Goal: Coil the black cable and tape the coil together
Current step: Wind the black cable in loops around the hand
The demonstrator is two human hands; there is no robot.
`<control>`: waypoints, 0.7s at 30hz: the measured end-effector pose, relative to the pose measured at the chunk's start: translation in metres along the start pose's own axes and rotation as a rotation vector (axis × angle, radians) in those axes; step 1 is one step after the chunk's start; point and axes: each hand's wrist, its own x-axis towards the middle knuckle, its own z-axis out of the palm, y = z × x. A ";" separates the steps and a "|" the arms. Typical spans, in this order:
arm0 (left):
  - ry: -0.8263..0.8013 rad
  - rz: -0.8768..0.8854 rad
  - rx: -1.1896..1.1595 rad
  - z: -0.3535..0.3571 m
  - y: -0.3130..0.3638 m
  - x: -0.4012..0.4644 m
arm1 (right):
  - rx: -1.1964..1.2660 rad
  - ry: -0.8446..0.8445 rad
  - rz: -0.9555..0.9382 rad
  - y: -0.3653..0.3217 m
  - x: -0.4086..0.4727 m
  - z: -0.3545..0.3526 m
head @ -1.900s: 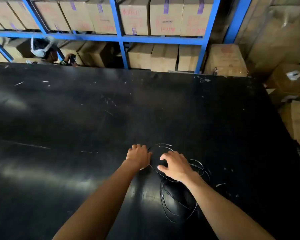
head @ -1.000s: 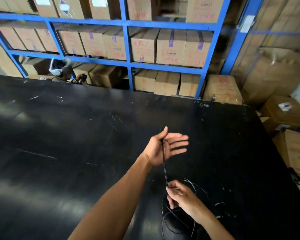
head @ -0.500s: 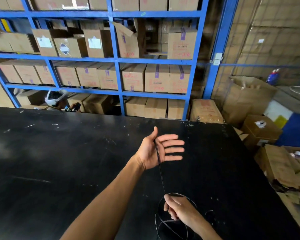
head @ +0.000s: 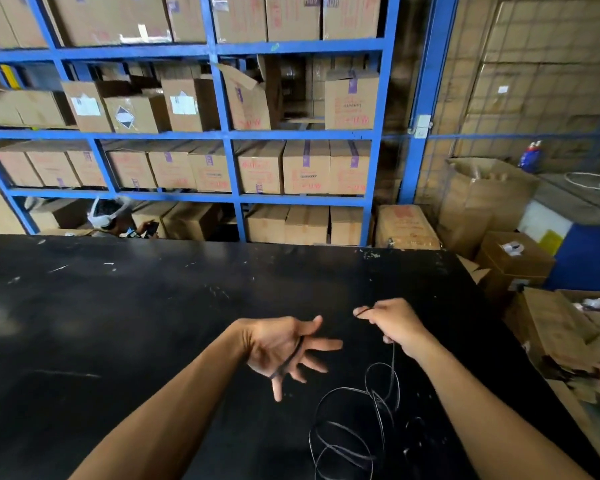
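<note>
A thin black cable (head: 354, 431) lies in loose loops on the black table (head: 118, 323), near its front right. My left hand (head: 284, 351) is held palm up with fingers spread, and a strand of the cable runs across the palm between thumb and fingers. My right hand (head: 392, 323) is raised to the right of it, fingers pinched on the cable; the strand hangs from it down to the loops. No tape is in view.
Blue shelving (head: 229, 133) filled with cardboard boxes stands behind the table. A person with a white head strap (head: 108, 213) sits low at the far left edge. Open cartons (head: 568, 327) crowd the floor past the table's right edge.
My right hand rose from the loops on the table to level with my left hand, drawing the cable up. The left hand came nearer. The camera tilted upward.
</note>
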 end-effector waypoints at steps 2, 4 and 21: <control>0.127 0.074 -0.105 -0.005 -0.005 0.002 | -0.103 0.015 -0.059 -0.020 -0.005 -0.006; 0.165 0.237 -0.311 -0.016 -0.008 -0.002 | -0.111 -0.017 -0.117 -0.026 -0.018 -0.009; -0.273 0.796 -0.498 -0.004 0.033 -0.051 | 0.050 -0.172 -0.075 0.020 -0.073 0.060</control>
